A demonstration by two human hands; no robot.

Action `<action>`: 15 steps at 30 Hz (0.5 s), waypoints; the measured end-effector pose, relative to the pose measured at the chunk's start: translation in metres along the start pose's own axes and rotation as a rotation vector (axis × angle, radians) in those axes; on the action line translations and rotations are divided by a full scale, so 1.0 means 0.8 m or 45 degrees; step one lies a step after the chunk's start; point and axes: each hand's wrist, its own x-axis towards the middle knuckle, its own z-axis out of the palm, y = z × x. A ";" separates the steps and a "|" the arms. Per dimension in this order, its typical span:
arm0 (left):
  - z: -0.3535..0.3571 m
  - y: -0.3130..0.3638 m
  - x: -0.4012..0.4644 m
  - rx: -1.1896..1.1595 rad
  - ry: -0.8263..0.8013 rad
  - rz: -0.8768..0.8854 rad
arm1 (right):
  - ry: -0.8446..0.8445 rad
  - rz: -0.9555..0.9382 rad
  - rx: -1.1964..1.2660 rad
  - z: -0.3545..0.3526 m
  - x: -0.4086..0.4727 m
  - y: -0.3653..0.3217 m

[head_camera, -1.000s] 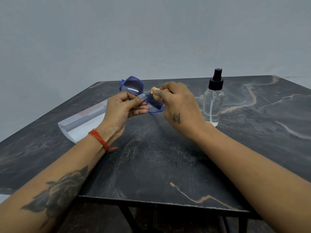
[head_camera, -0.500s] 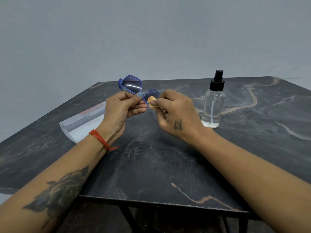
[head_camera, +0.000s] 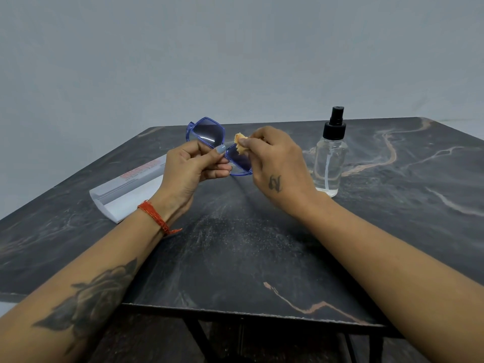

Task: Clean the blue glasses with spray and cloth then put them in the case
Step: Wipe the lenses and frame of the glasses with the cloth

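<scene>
Our left hand (head_camera: 188, 169) pinches the blue glasses (head_camera: 209, 134) at the bridge, long axis running upper-left to lower-right. Our right hand (head_camera: 275, 166) pinches the cloth (head_camera: 239, 144) on 1 lens. The spray bottle (head_camera: 330, 163) stands upright, nearly empty.

Red print on case (head_camera: 136, 183) illegible

The right hand (head_camera: 275, 163) now presses the cloth (head_camera: 240, 145) against the top of the blue glasses' (head_camera: 207, 133) near lens, higher than half a second ago.
</scene>
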 end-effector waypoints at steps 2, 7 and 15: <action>0.000 0.001 0.000 0.001 -0.001 0.004 | -0.027 -0.019 -0.010 0.001 -0.001 0.000; 0.000 0.002 -0.001 0.010 -0.012 0.019 | -0.094 -0.070 0.004 0.006 -0.004 -0.003; 0.000 0.001 0.001 0.009 -0.013 0.006 | -0.016 -0.015 -0.027 0.003 0.001 0.002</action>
